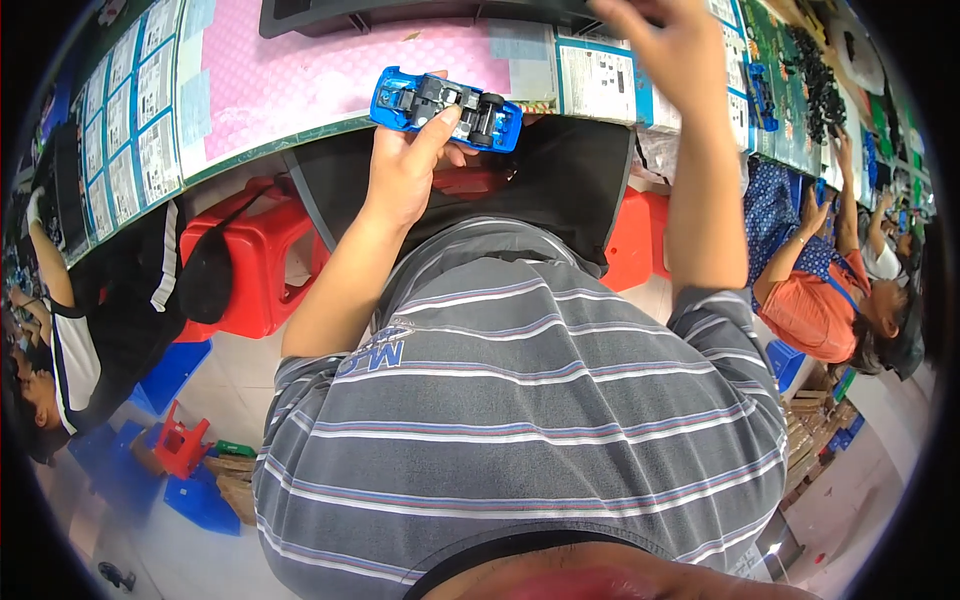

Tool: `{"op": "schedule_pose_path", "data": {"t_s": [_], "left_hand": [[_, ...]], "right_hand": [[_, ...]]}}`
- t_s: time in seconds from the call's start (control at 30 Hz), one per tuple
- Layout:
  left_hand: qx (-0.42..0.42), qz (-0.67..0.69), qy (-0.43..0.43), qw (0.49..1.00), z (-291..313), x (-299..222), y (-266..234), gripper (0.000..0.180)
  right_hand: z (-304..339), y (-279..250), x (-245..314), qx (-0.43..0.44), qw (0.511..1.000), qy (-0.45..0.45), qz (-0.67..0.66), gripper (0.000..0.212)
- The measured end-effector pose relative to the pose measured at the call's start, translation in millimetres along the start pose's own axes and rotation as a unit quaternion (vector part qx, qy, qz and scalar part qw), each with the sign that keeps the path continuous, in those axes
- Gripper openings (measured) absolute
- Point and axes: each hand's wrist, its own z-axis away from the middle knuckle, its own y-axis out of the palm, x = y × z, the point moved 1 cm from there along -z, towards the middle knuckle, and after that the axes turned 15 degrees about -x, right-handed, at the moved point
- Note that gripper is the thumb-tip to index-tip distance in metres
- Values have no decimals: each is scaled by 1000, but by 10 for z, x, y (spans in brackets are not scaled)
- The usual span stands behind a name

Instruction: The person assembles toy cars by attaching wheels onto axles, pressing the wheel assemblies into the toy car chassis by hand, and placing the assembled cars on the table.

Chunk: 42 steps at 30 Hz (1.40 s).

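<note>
My left hand point(402, 172) is closed around a blue toy car point(392, 101), just over the table's near edge. The car is turned over, so its dark chassis faces up, with my thumb pressed on the middle. Black wheels show at its right end; at the left end no wheels can be made out. My right hand point(668, 48) is at the top of the view, by the right end of a long black tray point(430, 14). Its fingers are cut off by the picture's rim and a little blurred, so whether they hold anything is hidden.
Pink bubble sheeting point(290, 75) and printed sheets point(597, 82) cover the table. Another blue car part point(764, 97) and a heap of small black parts point(815, 85) lie to the right. Co-workers sit on both sides. A red stool point(240, 265) stands at the left.
</note>
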Motion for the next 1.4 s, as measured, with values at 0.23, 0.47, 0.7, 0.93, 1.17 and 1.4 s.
{"op": "schedule_pose_path", "data": {"t_s": [0.23, 0.47, 0.7, 0.93, 1.17, 1.4], "left_hand": [[34, -9, -1, 999, -62, -17, 80, 54], [23, 26, -10, 999, -48, -35, -8, 55], [22, 15, -5, 1000, -48, -35, -44, 56], [59, -18, 35, 997, -27, 143, 56, 41], [84, -57, 66, 993, -3, 177, 63, 38], [84, -164, 22, 983, 3, -7, -51, 29]], "right_hand": [[-561, 556, -1383, 316, 886, -43, 336, 35], [-527, 627, -1437, 322, 883, -70, 334, 27], [-227, -21, -580, 5, 982, 181, 52, 18], [567, 609, 513, 32, 941, -243, -233, 28], [859, 609, 426, 146, 981, -9, -124, 38], [675, 787, -45, -29, 902, -224, -367, 34]]}}
